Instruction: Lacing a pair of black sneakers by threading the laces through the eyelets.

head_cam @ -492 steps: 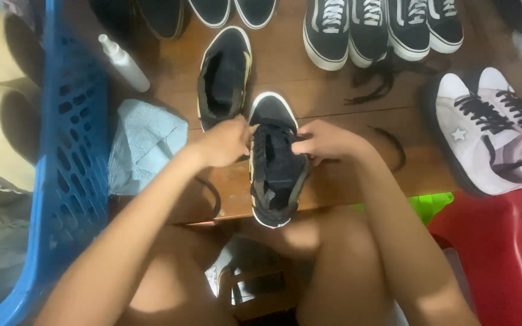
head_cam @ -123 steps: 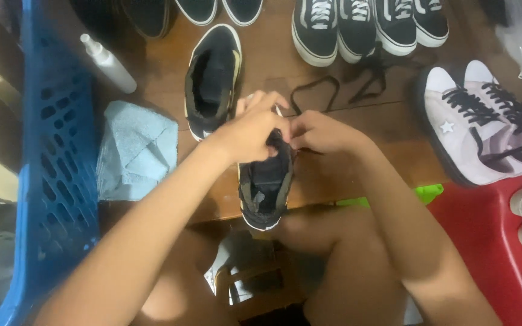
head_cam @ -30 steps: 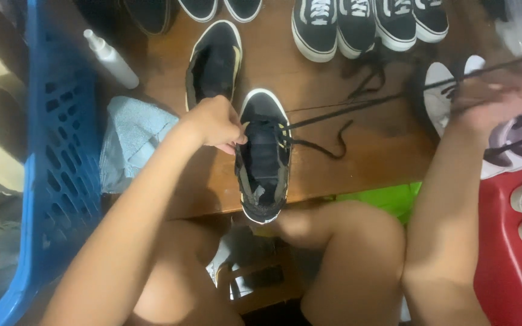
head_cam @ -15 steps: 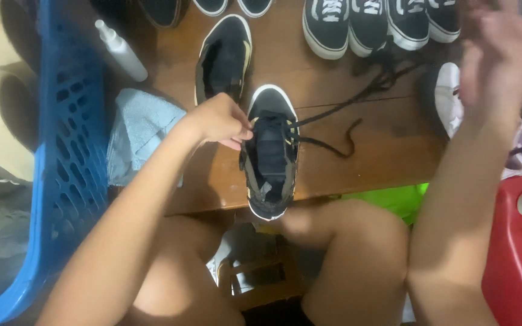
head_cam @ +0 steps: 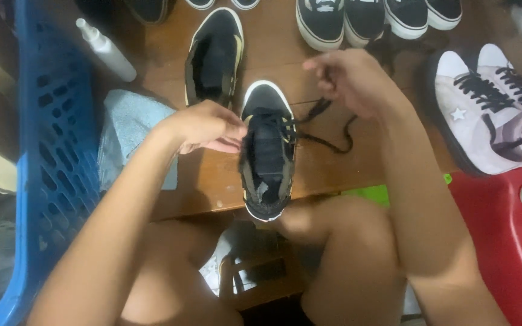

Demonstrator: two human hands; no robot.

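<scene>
A black low-top sneaker with a white sole and yellow trim lies toe-away on the brown wooden worktop, its heel reaching over the near edge above the person's bare knees. The left hand rests against the sneaker's left side near the eyelets, its grip closed, fingertips pinched on the shoe's upper edge. The right hand is raised just beyond the sneaker's toe, its grip drawn together on the end of a black shoelace; the lace runs from that hand down to the shoe's eyelets, with a loose loop lying on the wood to the right of the shoe.

Just beyond the left hand sits the matching black and yellow sneaker, unlaced and open. Along the far edge of the worktop stands a row of black canvas shoes with white soles. To the right, a pair of pale lilac sneakers with black laces lies partly on a red plastic stool. To the left, a crumpled light blue cloth lies beside a blue plastic basket, and a white spray bottle lies near the basket's far end.
</scene>
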